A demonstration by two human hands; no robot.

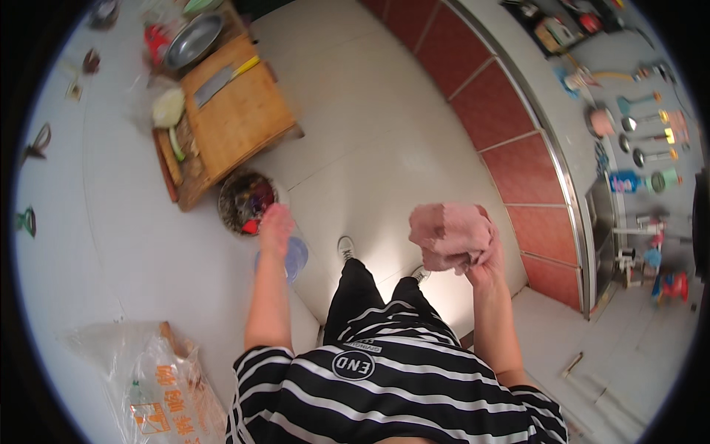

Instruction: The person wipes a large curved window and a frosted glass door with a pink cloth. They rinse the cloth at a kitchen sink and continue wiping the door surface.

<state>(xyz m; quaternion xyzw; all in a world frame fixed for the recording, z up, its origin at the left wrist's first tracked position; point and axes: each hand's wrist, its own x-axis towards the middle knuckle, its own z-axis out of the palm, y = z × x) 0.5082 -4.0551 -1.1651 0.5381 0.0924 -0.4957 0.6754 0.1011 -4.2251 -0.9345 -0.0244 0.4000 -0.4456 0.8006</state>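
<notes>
A folded pink cloth [452,233] is held up in my right hand [488,269], whose fingers are partly hidden behind it. Blurred, my left hand [277,225] is extended with nothing visible in it, above the edge of a round bin [227,202] holding dark and red waste. A blue plastic container [297,258] shows just beside that wrist. Beyond the bin stands a wooden cutting board [238,116] on a small table, with a cleaver [213,86] with a yellow handle lying on it.
A metal bowl [194,41] and a cabbage [168,108] are by the board. On the right runs a counter over red cabinet doors [521,166], with a sink [602,222] and hanging ladles [646,119]. A clear plastic bag [127,377] hangs at the lower left.
</notes>
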